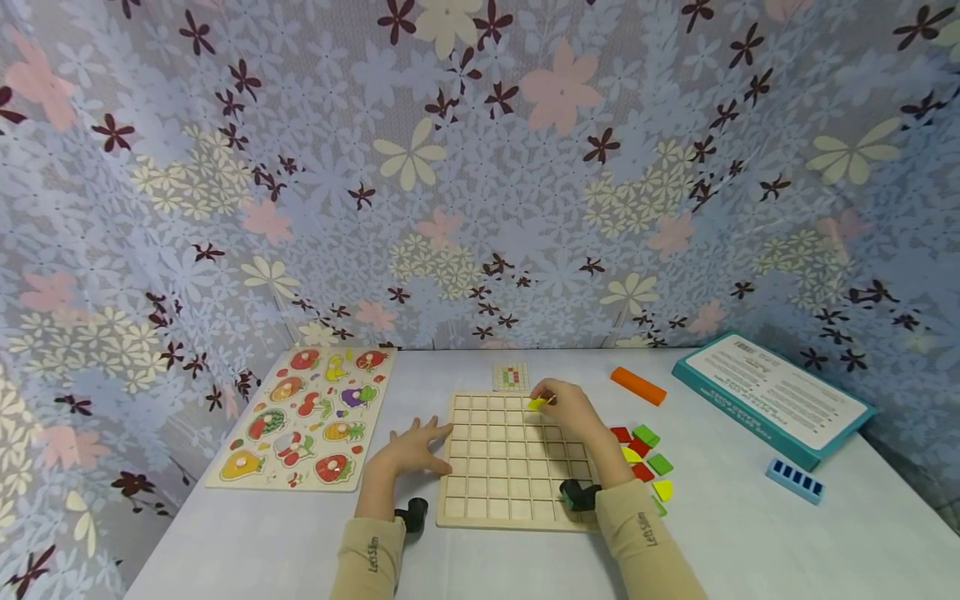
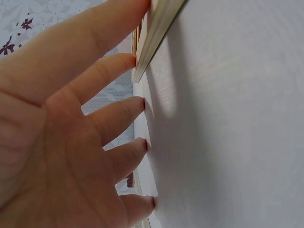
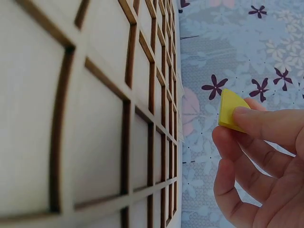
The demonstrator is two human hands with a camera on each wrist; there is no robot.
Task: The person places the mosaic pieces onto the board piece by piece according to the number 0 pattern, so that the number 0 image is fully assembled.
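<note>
Head view: just below the frame's centre the right hand (image 1: pixel 572 410) pinches a small yellow tile (image 1: pixel 536 404) between thumb and fingertips, holding it over the upper right part of the wooden grid board (image 1: pixel 487 475). In the right wrist view the same yellow tile (image 3: pixel 230 111) sits at right of centre, clamped by the fingertips (image 3: pixel 256 121) and clear of the board's square cells (image 3: pixel 95 118), which fill the left half of that frame. The left hand (image 1: pixel 412 448) lies flat with fingers spread and straight, its fingertips touching the board's left edge; the left wrist view shows those fingertips (image 2: pixel 137 102) against the white table (image 2: pixel 228 118) and the board's edge (image 2: pixel 156 33) at the top.

To the right of the board lies a loose cluster of red, green and yellow tiles (image 1: pixel 645 462). Above the board rests a small pattern card (image 1: pixel 511 377), and right of it an orange block (image 1: pixel 637 386). Far right are a teal box (image 1: pixel 772 400) and a blue tray (image 1: pixel 795 481). A fruit puzzle board (image 1: pixel 303 417) lies at left.
</note>
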